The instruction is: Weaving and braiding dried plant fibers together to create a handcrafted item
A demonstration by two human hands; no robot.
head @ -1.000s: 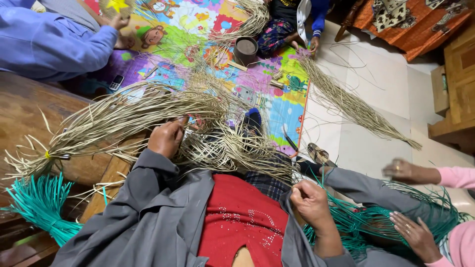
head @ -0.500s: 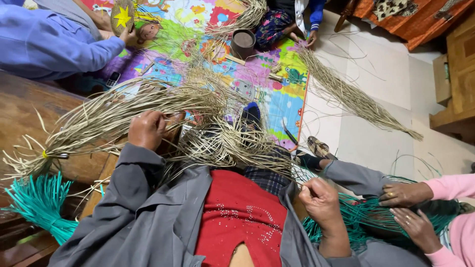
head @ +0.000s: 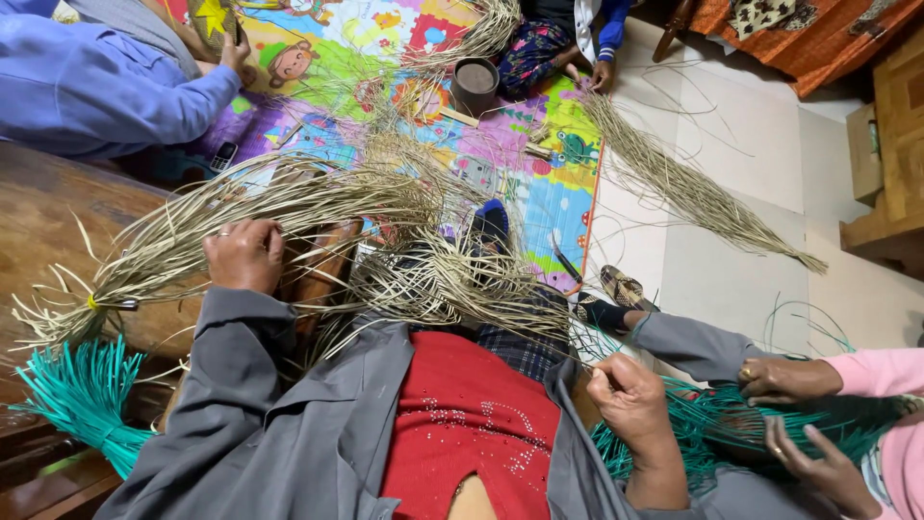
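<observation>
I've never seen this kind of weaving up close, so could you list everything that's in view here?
Straw strands: one big bundle, pale tan, across the lap.
Woven straw patch: one, tan, centre.
Teal strands: one tied bundle, lower left.
Loose straw bundle: one, tan, on the white floor.
Play mat: one, multicoloured, on the floor.
Pot: one, dark, on the mat.
Co-worker's hands: two, in teal strands at right.
Left hand: on the straw strands.
Right hand: closed fist, pinching a thin strand.

Pale straw strands [head: 318,207] — splayed (half-woven).
</observation>
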